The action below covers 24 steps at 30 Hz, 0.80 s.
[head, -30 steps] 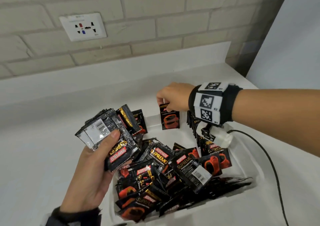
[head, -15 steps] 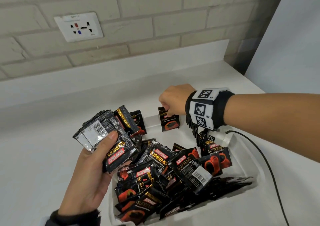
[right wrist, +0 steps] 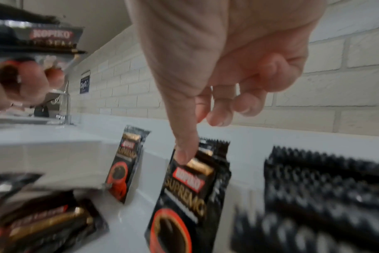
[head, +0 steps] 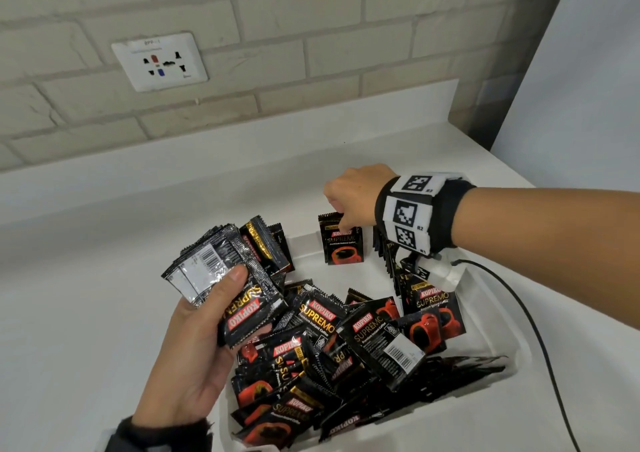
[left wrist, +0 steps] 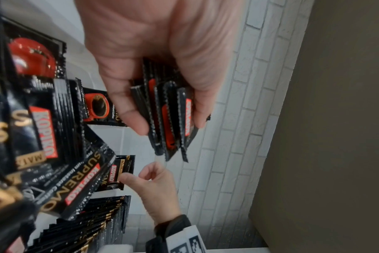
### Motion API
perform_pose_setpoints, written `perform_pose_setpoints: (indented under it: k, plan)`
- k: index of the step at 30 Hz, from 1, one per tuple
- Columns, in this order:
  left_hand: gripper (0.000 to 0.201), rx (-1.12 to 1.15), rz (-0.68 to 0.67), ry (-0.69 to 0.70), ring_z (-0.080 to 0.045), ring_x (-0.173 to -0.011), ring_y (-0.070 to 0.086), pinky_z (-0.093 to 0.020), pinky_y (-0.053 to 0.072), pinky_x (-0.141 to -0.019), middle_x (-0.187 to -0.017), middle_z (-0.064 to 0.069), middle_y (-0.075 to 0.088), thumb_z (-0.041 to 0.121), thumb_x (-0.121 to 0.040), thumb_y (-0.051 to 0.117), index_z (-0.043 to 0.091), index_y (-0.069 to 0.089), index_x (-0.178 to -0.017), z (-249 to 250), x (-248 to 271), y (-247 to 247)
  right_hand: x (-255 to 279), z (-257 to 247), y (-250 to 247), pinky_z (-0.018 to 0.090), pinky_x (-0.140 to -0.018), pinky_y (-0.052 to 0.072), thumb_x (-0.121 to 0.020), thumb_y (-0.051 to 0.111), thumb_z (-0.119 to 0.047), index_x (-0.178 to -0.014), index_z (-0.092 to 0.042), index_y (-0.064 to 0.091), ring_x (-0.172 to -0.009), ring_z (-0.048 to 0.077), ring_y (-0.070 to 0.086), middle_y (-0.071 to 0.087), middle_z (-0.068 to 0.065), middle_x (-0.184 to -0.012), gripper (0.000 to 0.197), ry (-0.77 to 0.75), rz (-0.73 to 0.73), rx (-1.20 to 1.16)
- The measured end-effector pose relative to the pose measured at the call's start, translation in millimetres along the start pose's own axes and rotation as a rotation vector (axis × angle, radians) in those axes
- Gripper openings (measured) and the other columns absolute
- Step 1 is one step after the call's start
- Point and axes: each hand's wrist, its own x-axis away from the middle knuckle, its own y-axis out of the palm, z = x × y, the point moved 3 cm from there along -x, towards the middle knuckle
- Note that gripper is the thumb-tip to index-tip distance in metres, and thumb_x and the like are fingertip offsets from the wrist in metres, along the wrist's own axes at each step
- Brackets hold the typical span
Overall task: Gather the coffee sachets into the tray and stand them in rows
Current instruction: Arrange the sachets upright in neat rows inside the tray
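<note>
**Sachets: tray lot, sorting under way**

Left hand (head: 194, 344) is gripping a fanned stack (head: 221, 278) of glossy black foil sachets with serrated edges, thumb pressing on top, above the white tray's (head: 498, 316) left rim. A loose pile (head: 332, 354) is lying jumbled across the tray's near half. Right hand (head: 353, 195), fingers curling, is touching its thumb to the top of an upright sachet (head: 343, 244) that is leaning on the far wall; whether it is gripping, I cannot tell. The right wrist view is showing the thumb tip (right wrist: 184, 154) on that sachet's face, hidden from the head view. A standing row (right wrist: 327, 196) is filling the right side; bare floor is showing between row and sachet.
</note>
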Motion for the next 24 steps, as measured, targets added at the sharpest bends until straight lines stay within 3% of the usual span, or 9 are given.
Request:
perform_pose_setpoints:
  k: [2, 5, 7, 9, 13, 16, 18, 21, 24]
  plan:
    - [0.015, 0.001, -0.025, -0.004, -0.017, -0.052, 0.067, -0.024, 0.053, -0.043, -0.063, -0.008, 0.070, 0.028, -0.050, 0.075, 0.014, 0.074, -0.056, 1, -1, 5, 6, 2, -13, 0.025, -0.057, 0.035, -0.082, 0.064, -0.036, -0.089, -0.018, 0.053, -0.077, 0.016, 0.052, 0.055, -0.005, -0.086, 0.022, 0.023, 0.045, -0.091]
    - [0.062, -0.070, -0.064, 0.019, -0.020, -0.059, 0.070, -0.025, 0.054, -0.046, -0.072, -0.011, 0.072, 0.038, -0.026, 0.092, 0.011, 0.074, -0.078, 2, -2, 17, 29, 0, -39, 0.023, -0.055, 0.033, -0.082, 0.064, -0.036, -0.075, -0.026, 0.048, -0.071, 0.009, 0.048, 0.049, -0.014, -0.073, 0.020, 0.002, 0.131, -0.385]
    - [0.066, -0.097, -0.068, 0.048, -0.021, -0.068, 0.071, -0.027, 0.056, -0.053, -0.080, -0.012, 0.073, 0.031, -0.045, 0.085, 0.003, 0.065, -0.102, 3, -3, 27, 50, -6, -49, 0.017, -0.058, 0.038, -0.082, 0.064, -0.038, -0.078, -0.024, 0.053, -0.066, 0.003, 0.047, 0.052, -0.013, -0.073, 0.018, -0.041, 0.159, -0.627]
    - [0.057, -0.120, -0.074, 0.093, -0.024, -0.082, 0.071, -0.034, 0.058, -0.068, -0.093, -0.012, 0.073, 0.022, -0.059, 0.073, 0.006, 0.061, -0.112, 4, -2, 42, 74, -15, -48, 0.015, -0.058, 0.039, -0.078, 0.065, -0.043, -0.084, -0.023, 0.057, -0.059, 0.000, 0.048, 0.059, -0.006, -0.079, 0.022, -0.072, 0.127, -0.843]
    - [0.050, -0.191, -0.054, 0.183, -0.025, -0.092, 0.069, -0.042, 0.053, -0.082, -0.096, -0.008, 0.073, 0.033, -0.050, 0.076, 0.020, 0.069, -0.098, 1, 3, 66, 105, -30, -27, 0.014, -0.052, 0.040, -0.064, 0.074, -0.048, -0.092, -0.033, 0.052, -0.052, -0.005, 0.047, 0.059, -0.007, -0.084, 0.039, -0.033, 0.078, -0.986]
    - [0.068, -0.180, -0.070, 0.155, -0.025, -0.097, 0.068, -0.046, 0.051, -0.088, -0.101, -0.007, 0.072, 0.037, -0.052, 0.078, 0.014, 0.062, -0.113, -6, 8, 78, 112, -30, -11, 0.013, -0.049, 0.044, -0.066, 0.079, -0.034, -0.092, -0.027, 0.055, -0.050, -0.004, 0.050, 0.057, -0.008, -0.074, 0.036, 0.044, 0.146, -1.114]
    - [0.068, -0.201, -0.097, 0.137, -0.023, -0.100, 0.067, -0.050, 0.049, -0.091, -0.103, -0.005, 0.072, 0.046, -0.060, 0.077, 0.014, 0.059, -0.118, -9, 12, 82, 116, -24, -1, 0.023, -0.054, 0.052, -0.071, 0.076, -0.023, -0.088, -0.021, 0.058, -0.053, 0.003, 0.056, 0.061, -0.003, -0.077, 0.025, 0.094, 0.127, -1.284]
    - [0.057, -0.156, -0.135, 0.054, -0.020, -0.101, 0.066, -0.045, 0.054, -0.083, -0.107, -0.002, 0.071, 0.044, -0.071, 0.061, 0.018, 0.057, -0.121, -14, 15, 79, 121, -17, 12, 0.030, -0.058, 0.054, -0.077, 0.071, -0.013, -0.083, -0.020, 0.059, -0.065, 0.017, 0.062, 0.066, -0.002, -0.080, 0.015, 0.106, 0.062, -1.437]
    - [0.057, -0.072, -0.155, -0.075, -0.024, -0.107, 0.063, -0.033, 0.056, -0.069, -0.113, -0.005, 0.068, 0.039, -0.070, 0.059, 0.018, 0.057, -0.122, -19, 17, 74, 127, -15, 19, 0.017, -0.046, 0.050, -0.080, 0.065, -0.003, -0.083, -0.016, 0.060, -0.060, 0.006, 0.063, 0.068, -0.001, -0.079, 0.015, 0.108, 0.038, -1.582]
